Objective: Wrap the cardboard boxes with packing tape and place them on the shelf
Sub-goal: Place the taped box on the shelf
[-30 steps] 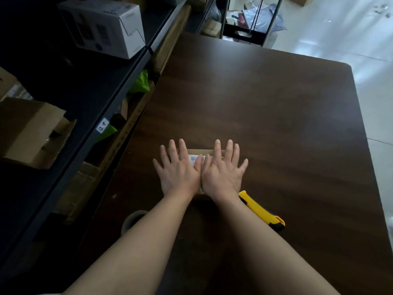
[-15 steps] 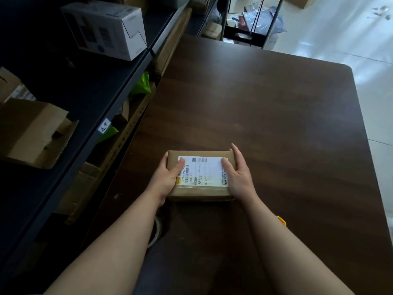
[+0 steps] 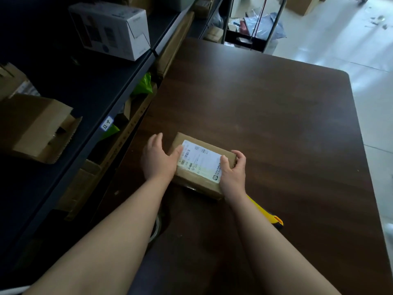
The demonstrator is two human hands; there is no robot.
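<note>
A slip is judged the likeliest fault from here: the cardboard box (image 3: 200, 167) is caught only at its two short ends, and a firm clasp is seen at one end alone, so it could pivot and drop if it were raised toward the shelf (image 3: 95, 96), well out beyond the left fingertips. The yellow knife (image 3: 266, 212), lying just behind the right wrist, could be knocked by that forearm, and the tape roll (image 3: 157, 228), half hidden under the left forearm, could be swept off the table (image 3: 265, 116). Whether the box has been fully taped cannot be told. The fingers (image 3: 155, 140) of the left hand (image 3: 158, 161) are held nearly straight and loosely spread beside the box's left end, with only the thumb laid on the label's corner; their contact with the side wall cannot be confirmed. The fingers (image 3: 241, 157) of the right hand (image 3: 234, 173) are curled round the far right corner, the thumb pressed on top, so that end is gripped. The box lies askew between both sets of fingers.
</note>
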